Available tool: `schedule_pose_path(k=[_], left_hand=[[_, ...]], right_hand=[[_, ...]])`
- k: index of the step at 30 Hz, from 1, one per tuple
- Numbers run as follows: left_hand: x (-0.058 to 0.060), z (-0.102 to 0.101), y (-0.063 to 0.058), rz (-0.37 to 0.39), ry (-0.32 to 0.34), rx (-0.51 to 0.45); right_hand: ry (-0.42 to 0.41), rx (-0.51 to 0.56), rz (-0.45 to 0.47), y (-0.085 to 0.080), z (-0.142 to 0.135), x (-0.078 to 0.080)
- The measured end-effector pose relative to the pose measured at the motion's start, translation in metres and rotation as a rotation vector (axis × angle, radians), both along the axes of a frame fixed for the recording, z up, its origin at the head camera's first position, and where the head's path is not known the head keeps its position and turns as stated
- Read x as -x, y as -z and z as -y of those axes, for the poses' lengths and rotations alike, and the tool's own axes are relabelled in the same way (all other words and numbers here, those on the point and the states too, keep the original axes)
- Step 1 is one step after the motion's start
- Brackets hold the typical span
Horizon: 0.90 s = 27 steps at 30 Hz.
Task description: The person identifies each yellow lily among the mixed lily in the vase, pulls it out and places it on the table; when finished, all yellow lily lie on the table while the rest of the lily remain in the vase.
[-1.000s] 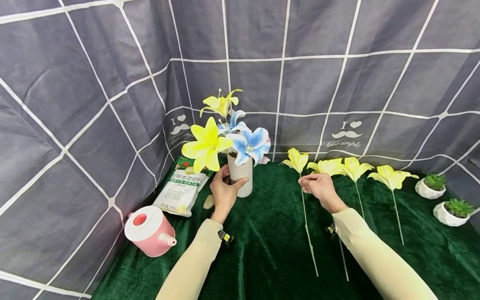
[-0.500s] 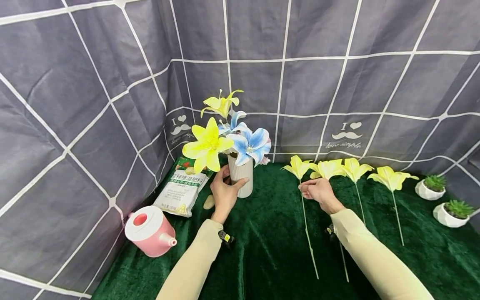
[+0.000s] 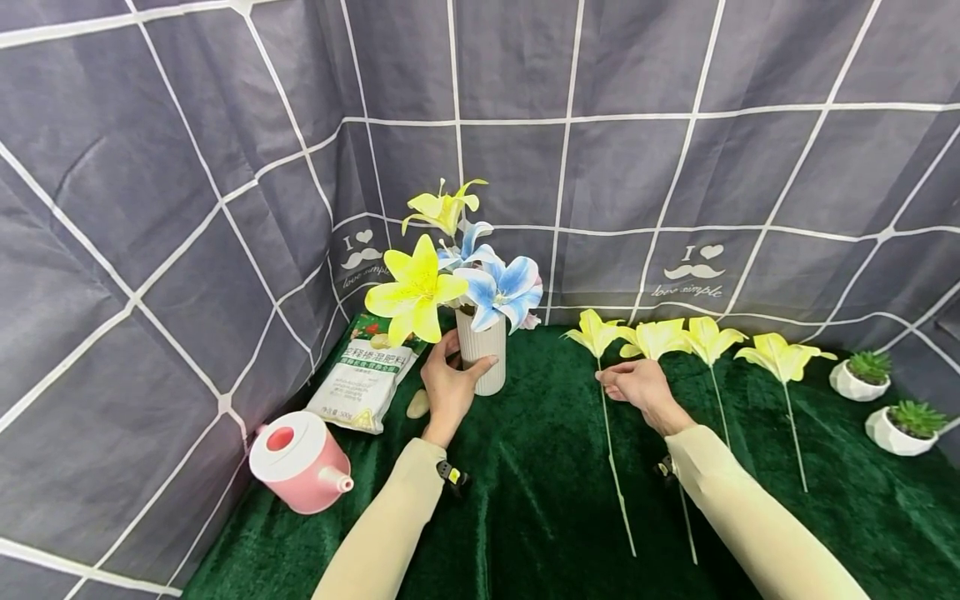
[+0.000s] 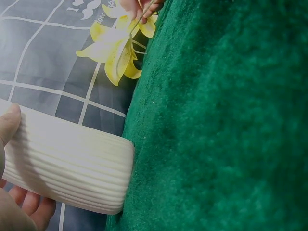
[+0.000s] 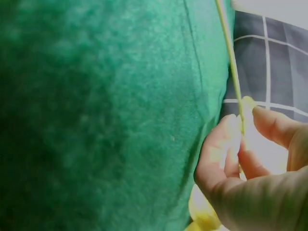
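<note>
Fingers (image 5: 211,156) pinch a thin yellow-green stem (image 5: 231,57) near green cloth (image 5: 106,106).

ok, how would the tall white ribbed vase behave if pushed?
Probably tippy: the vase is slim, with broad yellow and blue flowers spreading above its rim. Likely drags on the dark green velvety cloth rather than sliding. Its ribs may help grip.

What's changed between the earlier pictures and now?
The right hand and the yellow flower it pinches have shifted slightly down in the head view. Neither hand took or released anything. The left hand still grips the vase; the pink watering can stayed put.
</note>
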State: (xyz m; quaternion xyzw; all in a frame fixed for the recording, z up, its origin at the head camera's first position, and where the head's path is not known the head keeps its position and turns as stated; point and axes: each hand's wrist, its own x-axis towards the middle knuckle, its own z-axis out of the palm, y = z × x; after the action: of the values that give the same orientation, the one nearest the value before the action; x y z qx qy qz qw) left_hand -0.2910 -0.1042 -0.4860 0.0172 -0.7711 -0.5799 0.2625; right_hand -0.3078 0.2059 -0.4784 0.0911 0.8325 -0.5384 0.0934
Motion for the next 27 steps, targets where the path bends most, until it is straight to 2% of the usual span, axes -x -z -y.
schedule_pose_path(k=[6,12,19,21,27], left_hand=[[-0.001,0.000,0.000,-0.001,0.001,-0.003],[-0.001,0.000,-0.001,0.015,0.011,-0.023],[-0.001,0.000,0.000,0.013,0.015,-0.025],[-0.001,0.000,0.000,0.008,0.018,-0.023],[0.001,0.001,0.001,0.001,0.025,-0.021]], right_hand=[[0.033,-0.095,-0.070,-0.017,-0.006,-0.016],[0.045,-0.069,-0.160,-0.048,-0.009,-0.031],[0.033,-0.024,-0.331,-0.106,0.003,-0.046],[0.032,-0.002,-0.382,-0.126,0.012,-0.049],[-0.046,0.044,-0.490,-0.183,0.052,-0.052]])
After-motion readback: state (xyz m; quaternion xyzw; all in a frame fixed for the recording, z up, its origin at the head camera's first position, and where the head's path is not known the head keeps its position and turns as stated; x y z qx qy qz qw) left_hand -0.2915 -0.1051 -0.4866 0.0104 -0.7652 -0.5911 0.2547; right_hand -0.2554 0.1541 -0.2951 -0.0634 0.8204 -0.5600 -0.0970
